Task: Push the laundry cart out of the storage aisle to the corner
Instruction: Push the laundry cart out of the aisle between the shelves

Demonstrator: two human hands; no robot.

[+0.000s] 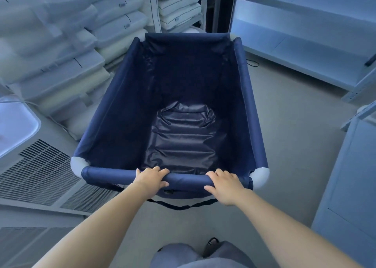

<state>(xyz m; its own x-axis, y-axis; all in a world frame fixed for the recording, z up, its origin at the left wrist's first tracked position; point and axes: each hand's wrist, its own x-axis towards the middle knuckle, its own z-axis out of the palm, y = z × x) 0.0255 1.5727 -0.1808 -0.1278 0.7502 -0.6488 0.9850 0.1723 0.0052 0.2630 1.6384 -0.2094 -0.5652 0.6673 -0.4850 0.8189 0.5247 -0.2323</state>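
A navy fabric laundry cart [114,105] with white corner joints stands right in front of me, its deep bin holding nothing but its crumpled liner. Its near top rail [187,179] runs across just ahead of my arms. My left hand [151,177] wraps over that rail left of centre, fingers curled on top. My right hand [223,184] grips the same rail further right. A dark strap [183,205] hangs below the rail.
Stacks of white pillows [67,50] fill shelves along the left and far end. A louvred white unit [40,176] sits low at left. Pale shelving [305,33] lines the right, with a cabinet [350,176] at near right. Grey floor [284,125] lies between cart and shelving.
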